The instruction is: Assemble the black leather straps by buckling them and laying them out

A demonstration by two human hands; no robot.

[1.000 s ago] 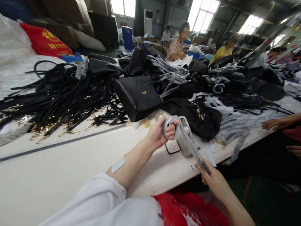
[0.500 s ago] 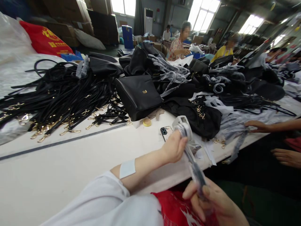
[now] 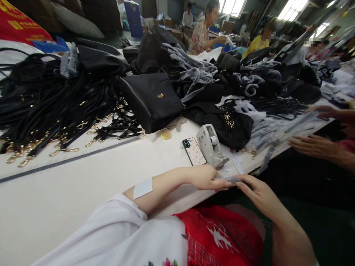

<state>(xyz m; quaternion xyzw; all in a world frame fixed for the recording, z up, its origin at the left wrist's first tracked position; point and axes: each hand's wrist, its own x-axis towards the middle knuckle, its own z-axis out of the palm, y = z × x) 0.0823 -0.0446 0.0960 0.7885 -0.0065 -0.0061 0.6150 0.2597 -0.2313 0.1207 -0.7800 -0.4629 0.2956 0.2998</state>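
Between my two hands, at the near table edge, a short stretch of a dark strap in clear plastic wrap [image 3: 232, 180] shows. My left hand [image 3: 206, 177] is closed on its left end, thumb and fingers pinched together. From the right, my right hand [image 3: 256, 190] pinches the other end with thumb and forefinger. Most of the strap is hidden by the hands. Just beyond my left hand stand a pale tape dispenser [image 3: 208, 146] and a phone in a patterned case [image 3: 195, 152], lying flat.
A black bag [image 3: 155, 98] and a yellow tape roll [image 3: 165, 133] lie farther back. Black straps with gold clasps [image 3: 61, 111] are heaped at left. Plastic-wrapped straps [image 3: 266, 136] lie to the right, where a co-worker's hands [image 3: 316, 146] reach in. A soft black bag [image 3: 222, 127] lies behind the dispenser.
My hands have come together: the left moved down and right, the right moved up. The strap stretch between them is now short and nearly level. The dispenser and phone show more fully.
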